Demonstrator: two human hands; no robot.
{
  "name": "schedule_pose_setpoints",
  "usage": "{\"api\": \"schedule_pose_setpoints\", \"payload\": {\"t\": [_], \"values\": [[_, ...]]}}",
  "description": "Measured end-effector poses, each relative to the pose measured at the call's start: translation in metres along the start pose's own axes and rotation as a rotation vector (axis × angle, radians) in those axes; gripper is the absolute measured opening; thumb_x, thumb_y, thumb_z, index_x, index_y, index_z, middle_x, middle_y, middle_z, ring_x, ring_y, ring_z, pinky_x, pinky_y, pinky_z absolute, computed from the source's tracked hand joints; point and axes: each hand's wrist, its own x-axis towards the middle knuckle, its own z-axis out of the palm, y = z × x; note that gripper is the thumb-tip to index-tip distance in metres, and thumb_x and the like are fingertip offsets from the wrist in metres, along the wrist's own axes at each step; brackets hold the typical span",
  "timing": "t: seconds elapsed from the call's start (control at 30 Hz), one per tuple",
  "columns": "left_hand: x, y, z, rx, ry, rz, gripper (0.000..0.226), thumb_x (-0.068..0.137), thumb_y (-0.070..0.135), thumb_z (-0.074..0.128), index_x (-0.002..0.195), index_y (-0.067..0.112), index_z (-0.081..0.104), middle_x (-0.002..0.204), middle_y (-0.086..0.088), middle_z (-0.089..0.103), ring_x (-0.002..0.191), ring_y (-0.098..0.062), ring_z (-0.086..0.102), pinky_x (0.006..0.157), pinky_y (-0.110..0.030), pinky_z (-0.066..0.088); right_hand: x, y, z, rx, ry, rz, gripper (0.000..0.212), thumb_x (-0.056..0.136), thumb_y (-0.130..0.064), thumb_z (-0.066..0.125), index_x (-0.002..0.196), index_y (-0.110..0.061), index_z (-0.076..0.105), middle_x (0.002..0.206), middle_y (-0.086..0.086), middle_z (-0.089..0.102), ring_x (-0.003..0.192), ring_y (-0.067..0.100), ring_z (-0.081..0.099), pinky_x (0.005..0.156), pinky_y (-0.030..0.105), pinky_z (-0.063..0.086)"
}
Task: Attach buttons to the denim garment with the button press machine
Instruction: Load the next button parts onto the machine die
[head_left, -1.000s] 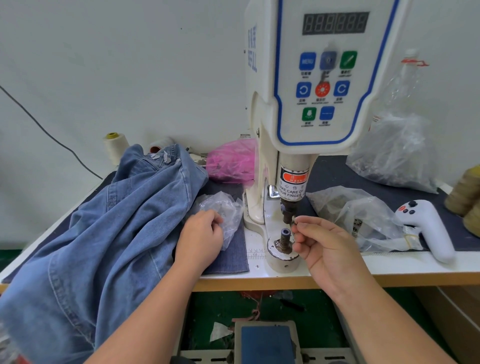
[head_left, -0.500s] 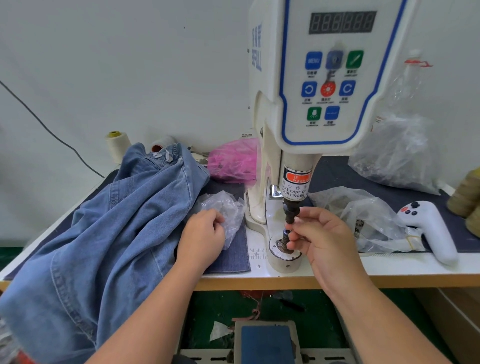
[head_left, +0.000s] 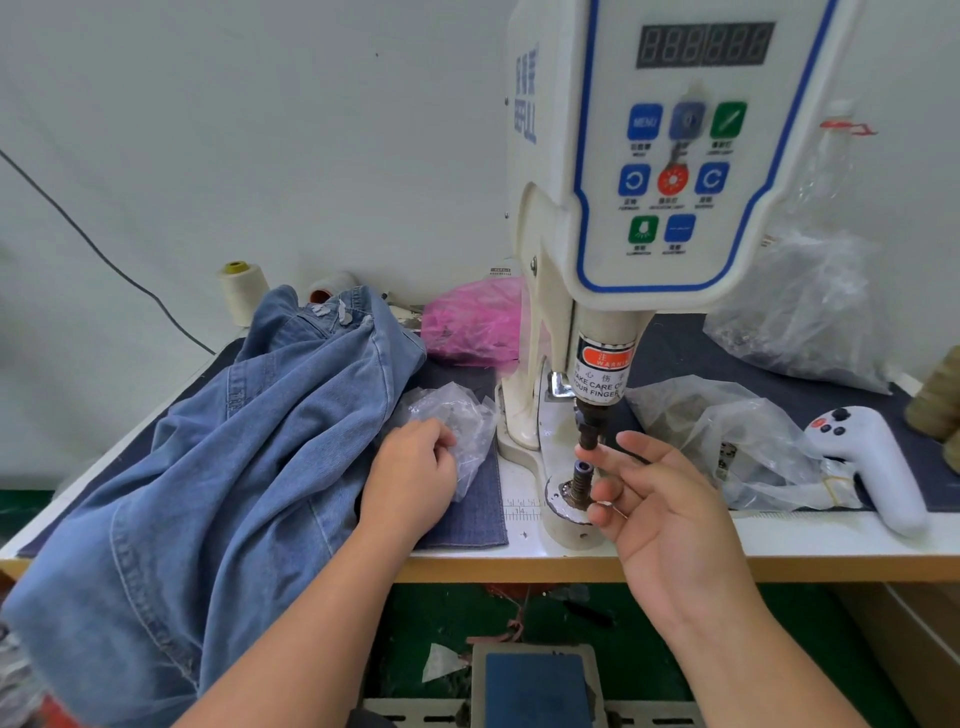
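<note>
The button press machine (head_left: 670, 208) stands on the white worktop (head_left: 779, 540), with its dark upper punch (head_left: 589, 426) directly above the lower post (head_left: 581, 480) on the round base. The right hand (head_left: 660, 514) is just beside this post, palm turned to the left. Its fingers (head_left: 623, 457) are spread loosely and pinch nothing; the fingertips are near the gap between punch and post, but I cannot tell if they touch the metal. The denim garment (head_left: 218, 467) lies in a heap on the left part of the worktop and hangs over the front edge. The left hand (head_left: 415, 467) rests at the edge of the garment, on a small clear plastic bag (head_left: 457, 426). Its fingers are curled together on the bag; whether they pinch a button is hidden. A white controller (head_left: 872, 462) lies to the right, beside another clear bag (head_left: 727, 436).
</note>
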Motion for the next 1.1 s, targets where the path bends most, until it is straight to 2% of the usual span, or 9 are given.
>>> {"api": "schedule_pose_setpoints", "payload": {"t": [0.07,0.33,0.5,0.6,0.67,0.73,0.8,0.93,1.1], "values": [[0.0,0.001,0.0,0.013,-0.01,0.012,0.023,0.089,0.003,0.05,0.101,0.009,0.069,0.1,-0.003,0.066,0.097,-0.022,0.055,0.087,-0.033,0.044,0.001,-0.002,-0.001,-0.053,0.01,0.015,0.024,0.085,0.009,0.054,0.096,-0.01,0.064,0.094,0.02,0.074,0.053,0.014,0.06,0.047,0.026,0.052],[0.003,0.01,-0.01,0.082,-0.015,0.151,0.024,0.091,0.002,0.049,0.103,0.01,0.069,0.106,-0.002,0.064,0.101,-0.023,0.052,0.088,-0.031,0.041,0.003,-0.006,-0.003,-0.154,0.044,0.029,0.02,0.09,0.007,0.053,0.094,-0.009,0.065,0.092,0.016,0.075,0.055,0.015,0.061,0.05,0.029,0.053],[0.051,0.025,-0.05,0.16,0.203,0.224,0.021,0.084,0.003,0.056,0.096,0.009,0.072,0.102,-0.012,0.065,0.098,-0.035,0.053,0.088,-0.044,0.043,-0.001,-0.004,-0.008,-0.192,0.069,0.048,0.022,0.091,0.009,0.05,0.09,-0.008,0.064,0.085,0.016,0.074,0.056,0.016,0.057,0.05,0.028,0.051],[0.097,0.013,-0.074,0.435,0.18,-0.041,0.041,0.087,0.026,0.06,0.124,0.01,0.059,0.126,-0.018,0.055,0.116,-0.04,0.047,0.096,-0.047,0.038,-0.005,-0.004,-0.01,-0.238,0.08,0.055,0.023,0.091,0.01,0.05,0.088,-0.007,0.065,0.078,0.015,0.071,0.056,0.017,0.057,0.051,0.029,0.05],[0.112,-0.005,-0.08,0.583,-0.062,-0.346,0.086,0.081,0.055,0.068,0.146,0.011,0.033,0.147,-0.021,0.036,0.135,-0.045,0.032,0.107,-0.055,0.029,-0.006,-0.004,-0.011,-0.26,0.087,0.056,0.023,0.091,0.01,0.05,0.086,-0.007,0.066,0.076,0.015,0.07,0.055,0.017,0.058,0.05,0.029,0.05],[0.112,-0.028,-0.073,0.613,-0.211,-0.511,0.117,0.07,0.07,0.071,0.154,0.015,0.011,0.158,-0.022,0.021,0.142,-0.047,0.021,0.112,-0.063,0.02,-0.007,-0.004,-0.011,-0.284,0.084,0.055,0.023,0.09,0.01,0.051,0.086,-0.006,0.066,0.074,0.015,0.069,0.055,0.018,0.058,0.05,0.029,0.049],[0.105,-0.047,-0.06,0.651,-0.188,-0.503,0.107,0.072,0.065,0.072,0.149,0.016,0.017,0.152,-0.024,0.029,0.137,-0.047,0.03,0.109,-0.062,0.027,-0.008,-0.003,-0.012,-0.309,0.079,0.053,0.023,0.09,0.011,0.051,0.086,-0.005,0.067,0.073,0.015,0.069,0.054,0.017,0.058,0.051,0.029,0.049],[0.099,-0.063,-0.05,0.562,-0.02,-0.486,0.054,0.08,0.031,0.067,0.122,0.011,0.04,0.125,-0.023,0.052,0.115,-0.043,0.051,0.097,-0.053,0.039,-0.009,-0.002,-0.016,-0.329,0.068,0.054,0.023,0.09,0.012,0.051,0.085,-0.005,0.066,0.072,0.014,0.068,0.054,0.016,0.057,0.051,0.029,0.05],[0.093,-0.057,-0.081,0.292,0.298,-0.374,0.037,0.077,0.015,0.063,0.107,0.012,0.041,0.11,-0.026,0.057,0.104,-0.046,0.057,0.086,-0.051,0.043,-0.01,-0.004,-0.03,-0.349,0.046,0.028,0.022,0.089,0.01,0.052,0.085,-0.006,0.066,0.07,0.014,0.068,0.054,0.015,0.057,0.049,0.026,0.049]]}}
